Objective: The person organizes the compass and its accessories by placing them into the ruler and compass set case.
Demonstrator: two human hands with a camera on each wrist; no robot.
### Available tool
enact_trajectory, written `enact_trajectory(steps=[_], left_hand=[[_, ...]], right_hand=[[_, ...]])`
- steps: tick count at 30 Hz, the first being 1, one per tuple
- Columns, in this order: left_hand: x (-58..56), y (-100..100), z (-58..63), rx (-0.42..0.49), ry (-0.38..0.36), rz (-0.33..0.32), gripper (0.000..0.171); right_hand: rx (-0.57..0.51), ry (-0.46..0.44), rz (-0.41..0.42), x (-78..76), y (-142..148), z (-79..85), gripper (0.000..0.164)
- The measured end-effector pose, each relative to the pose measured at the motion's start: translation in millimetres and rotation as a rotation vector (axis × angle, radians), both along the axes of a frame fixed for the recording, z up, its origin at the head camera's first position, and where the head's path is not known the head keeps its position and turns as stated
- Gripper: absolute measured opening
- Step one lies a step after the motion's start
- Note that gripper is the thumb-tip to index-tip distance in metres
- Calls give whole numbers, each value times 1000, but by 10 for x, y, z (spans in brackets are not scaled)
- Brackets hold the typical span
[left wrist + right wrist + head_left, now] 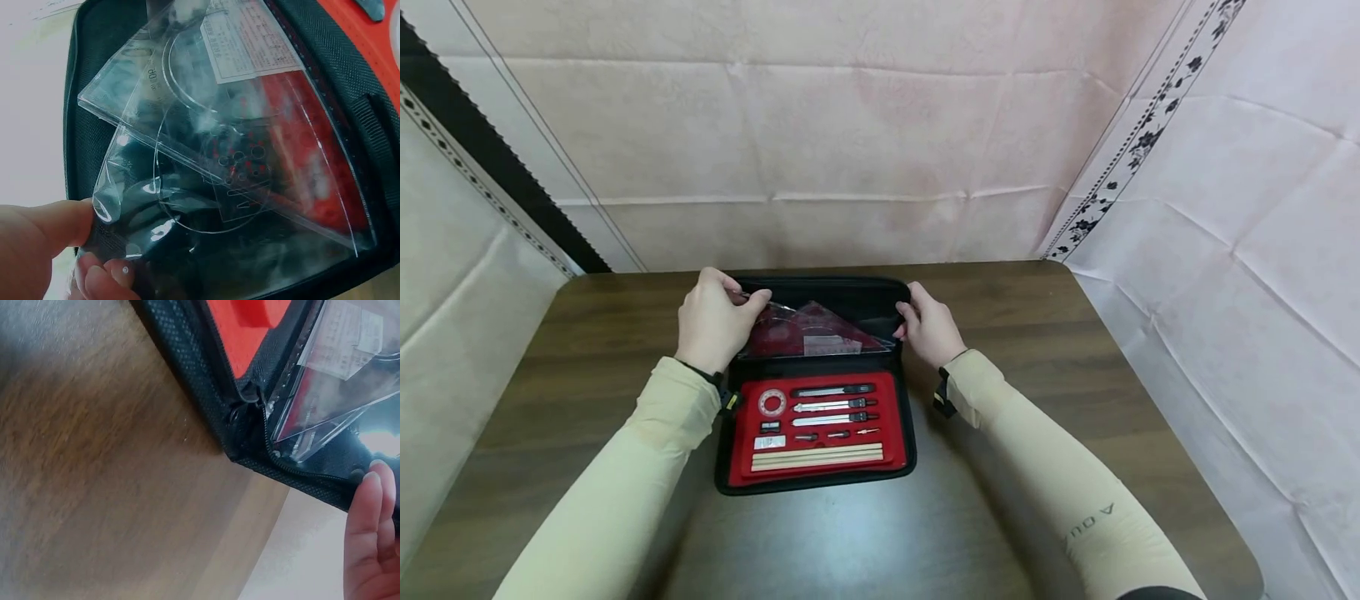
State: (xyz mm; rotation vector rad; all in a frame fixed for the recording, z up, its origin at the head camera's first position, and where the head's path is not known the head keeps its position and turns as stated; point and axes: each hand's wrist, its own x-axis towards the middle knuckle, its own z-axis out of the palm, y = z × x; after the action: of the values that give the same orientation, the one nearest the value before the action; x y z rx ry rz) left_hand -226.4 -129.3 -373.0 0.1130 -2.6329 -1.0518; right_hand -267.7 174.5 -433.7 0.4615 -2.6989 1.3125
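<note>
A black zip case [722,467] lies open on the table, its lid [880,296] raised at the far side. Inside the lid is a clear plastic pocket [178,262] holding transparent triangle rulers [816,321] and a white printed label [250,44]. My left hand [715,321] pinches the pocket's edge at the lid's upper left, between thumb and fingers. On the right edge of the lid my right hand [931,327] holds on, two fingertips [369,487] lying against its inner side; the thumb is hidden in the right wrist view.
The near half of the case bears a red tray [895,417] with compasses [831,406], a white ring [772,403], a sharpener [770,427], an eraser [769,442] and pencils [817,457]. Behind the wooden table [1000,500] hangs pale cloth [850,150].
</note>
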Motion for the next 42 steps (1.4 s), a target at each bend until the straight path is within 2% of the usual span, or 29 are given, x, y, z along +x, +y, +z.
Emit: enact_trajectory(steps=[4, 12, 19, 24, 28, 34, 37, 40, 42], left_hand=[[-36, 21, -14, -8, -3, 2, 46], [-80, -8, -179, 11, 6, 11, 46], [-68, -37, -153, 8, -34, -1, 46], [-67, -62, -103, -9, 0, 0, 46], [-75, -67, -140, 10, -4, 6, 47], [-93, -78, -206, 36, 11, 10, 48], [-86, -96, -233, 59, 53, -3, 48], [-71, -130, -262, 115, 174, 1, 42], [-70, -172, -281, 184, 257, 17, 39]], right_hand=[[0, -9, 22, 9, -32, 18, 6], [-11, -13, 22, -8, -35, 11, 6], [5, -24, 16, -15, -36, -25, 6], [8, -10, 26, -18, -70, -38, 5], [28, 20, 27, -15, -97, -17, 5], [42, -20, 47, -35, -94, 2, 7], [36, -31, 43, -56, -78, 11, 7], [31, -42, 40, -73, -58, 14, 8], [28, -59, 44, -75, -42, 15, 8]])
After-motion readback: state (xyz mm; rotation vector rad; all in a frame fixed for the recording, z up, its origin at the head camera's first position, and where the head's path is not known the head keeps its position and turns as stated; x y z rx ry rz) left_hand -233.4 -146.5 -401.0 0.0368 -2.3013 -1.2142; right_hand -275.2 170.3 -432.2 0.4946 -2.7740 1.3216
